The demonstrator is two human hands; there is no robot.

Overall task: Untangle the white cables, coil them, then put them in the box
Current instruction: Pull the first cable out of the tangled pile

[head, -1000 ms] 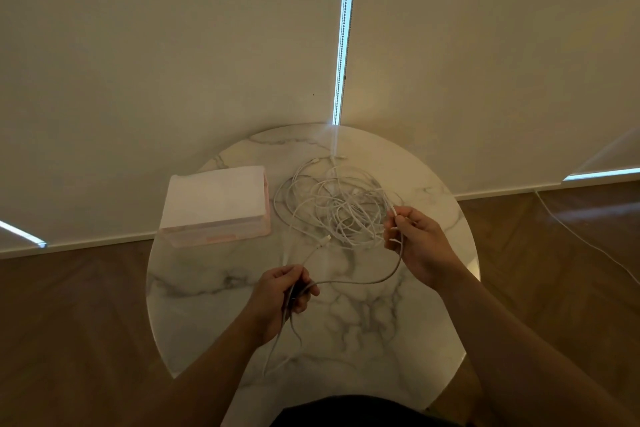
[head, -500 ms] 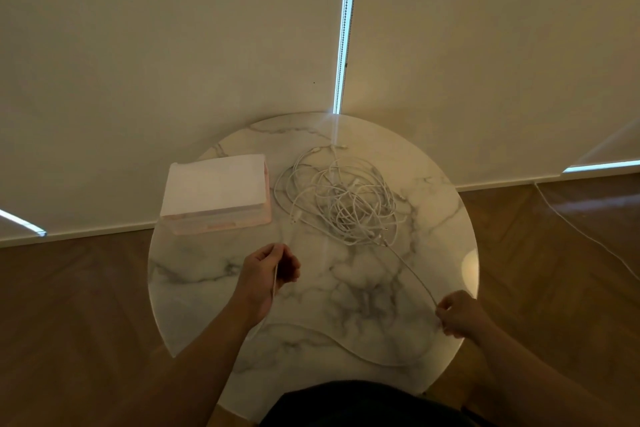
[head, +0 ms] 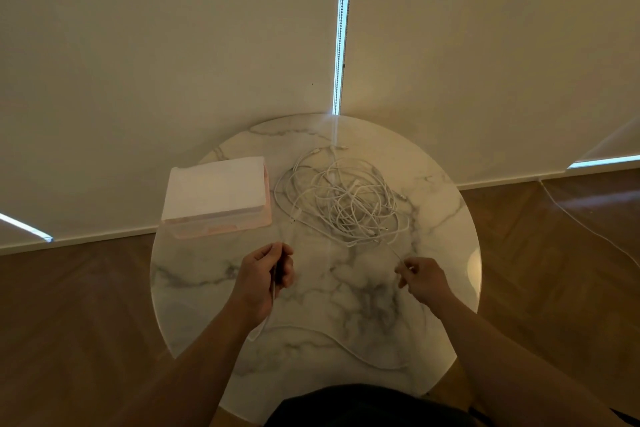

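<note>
A tangle of white cables [head: 346, 204] lies on the far half of the round marble table [head: 194, 288]. One strand runs out of the tangle toward me to my right hand [head: 420, 279], which pinches it. From there the slack curves across the near part of the table [head: 332, 340] to my left hand [head: 265, 276], whose fingers are curled round it. The box [head: 216, 196], pale pink with a white top, stands at the table's far left, beside the tangle.
The table's far edge meets pale roller blinds with a bright gap between them [head: 341, 45]. Brown wooden floor surrounds the table. Another thin white cord [head: 581, 218] trails over the floor on the right.
My right hand left the tangle, drew a strand out to the table's near right edge, then came back in toward the tangle. My left hand rose slightly, still holding the cable.
</note>
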